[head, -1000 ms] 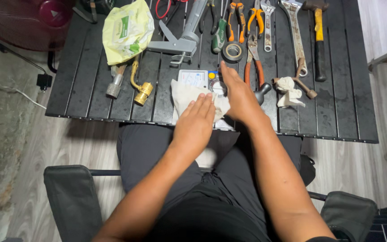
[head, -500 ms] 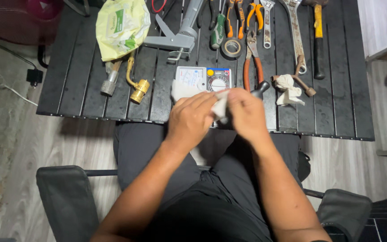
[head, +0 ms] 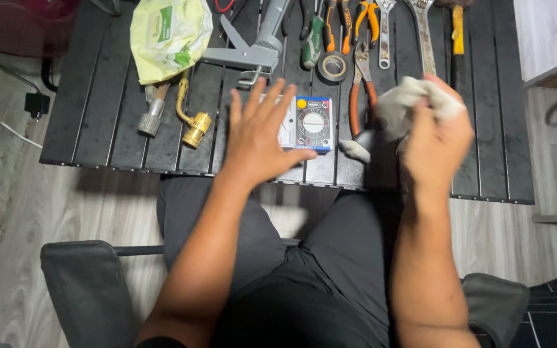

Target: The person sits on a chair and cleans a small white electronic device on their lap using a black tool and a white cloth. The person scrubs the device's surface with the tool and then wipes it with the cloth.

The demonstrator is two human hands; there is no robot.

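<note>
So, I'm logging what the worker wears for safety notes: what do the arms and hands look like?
Both arms are bare all the way down, with no sleeves in view. The left hand and right hand have no gloves, and no rings, watch or wristband show.

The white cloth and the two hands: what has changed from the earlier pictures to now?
The right hand has taken the white cloth off the meter and carried it to the right, above the table. The left hand let go of the cloth and now lies open, fingers spread, over the meter's left part. The meter's dial is now uncovered. The meter, pliers and tape roll stayed in place.
</note>
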